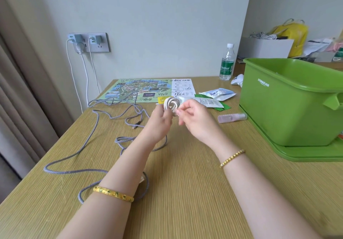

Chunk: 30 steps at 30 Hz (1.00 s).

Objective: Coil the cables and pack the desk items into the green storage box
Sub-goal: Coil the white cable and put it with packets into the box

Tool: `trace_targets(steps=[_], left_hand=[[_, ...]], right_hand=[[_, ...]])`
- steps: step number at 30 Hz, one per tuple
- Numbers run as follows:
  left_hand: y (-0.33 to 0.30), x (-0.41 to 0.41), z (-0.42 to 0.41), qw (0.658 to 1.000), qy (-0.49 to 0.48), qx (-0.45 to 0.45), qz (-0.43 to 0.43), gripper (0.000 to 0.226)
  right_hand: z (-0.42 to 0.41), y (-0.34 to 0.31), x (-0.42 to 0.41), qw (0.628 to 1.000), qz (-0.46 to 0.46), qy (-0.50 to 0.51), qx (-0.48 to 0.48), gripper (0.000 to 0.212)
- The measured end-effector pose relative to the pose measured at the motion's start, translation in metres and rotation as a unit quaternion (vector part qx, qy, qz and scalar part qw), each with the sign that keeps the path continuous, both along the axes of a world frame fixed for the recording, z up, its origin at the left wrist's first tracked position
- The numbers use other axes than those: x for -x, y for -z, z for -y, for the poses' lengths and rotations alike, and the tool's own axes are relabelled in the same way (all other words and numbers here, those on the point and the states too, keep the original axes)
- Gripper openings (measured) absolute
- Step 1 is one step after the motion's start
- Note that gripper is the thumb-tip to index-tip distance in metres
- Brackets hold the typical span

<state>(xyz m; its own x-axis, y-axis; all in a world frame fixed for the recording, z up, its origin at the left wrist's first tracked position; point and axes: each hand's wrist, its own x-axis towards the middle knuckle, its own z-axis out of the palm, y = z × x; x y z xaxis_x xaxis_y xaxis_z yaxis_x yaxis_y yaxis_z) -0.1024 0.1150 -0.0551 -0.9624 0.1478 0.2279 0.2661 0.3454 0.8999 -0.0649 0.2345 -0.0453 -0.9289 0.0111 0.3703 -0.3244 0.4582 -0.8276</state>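
— What have your fingers got?

— My left hand (163,115) is curled round a small white cable coil (171,105), and the fingertips (179,111) of my right hand (193,117) pinch its edge, I'd guess tucking in the loose end. It hangs in the air above the desk (185,183).

— How far along are you?

— Early, I judge. One cable is nearly coiled. The long grey braided cable (96,127) sprawls loose, left of and below my hands. I cannot see whether anything lies inside the green storage box (289,109), which stands well to my right on its lid (315,153).

— What is left to pack?

— Just beyond my fingers: one map sheet (137,89), a few flat packets (217,93), perhaps three or four, they overlap. Right of my fingers, one pink tube (232,117). Further back, one water bottle (226,62) and one white gadget (237,80) beside the box.
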Motion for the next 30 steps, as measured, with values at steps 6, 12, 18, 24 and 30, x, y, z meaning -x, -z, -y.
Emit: trace_targets(steps=[6,12,18,24,30], left_hand=[[-0.004,-0.005,0.006,0.998,0.041,-0.036,0.034,0.018],[0.000,-0.005,0.002,0.995,0.076,-0.056,-0.013,0.013],[0.001,-0.009,-0.004,0.990,0.131,-0.053,-0.032,0.017],[-0.001,-0.012,-0.001,0.985,0.160,-0.038,-0.046,0.026],[0.001,-0.016,-0.002,0.981,0.185,-0.052,-0.022,0.026]], right_hand=[[-0.007,-0.004,0.000,0.990,0.026,-0.021,0.135,0.016],[-0.012,0.001,0.003,0.981,0.104,-0.001,0.164,0.026],[-0.017,0.005,0.006,0.972,0.154,-0.019,0.175,0.030],[-0.017,0.004,0.009,0.953,0.156,0.049,0.254,0.028],[-0.019,0.002,0.009,0.954,0.112,0.094,0.261,0.016]])
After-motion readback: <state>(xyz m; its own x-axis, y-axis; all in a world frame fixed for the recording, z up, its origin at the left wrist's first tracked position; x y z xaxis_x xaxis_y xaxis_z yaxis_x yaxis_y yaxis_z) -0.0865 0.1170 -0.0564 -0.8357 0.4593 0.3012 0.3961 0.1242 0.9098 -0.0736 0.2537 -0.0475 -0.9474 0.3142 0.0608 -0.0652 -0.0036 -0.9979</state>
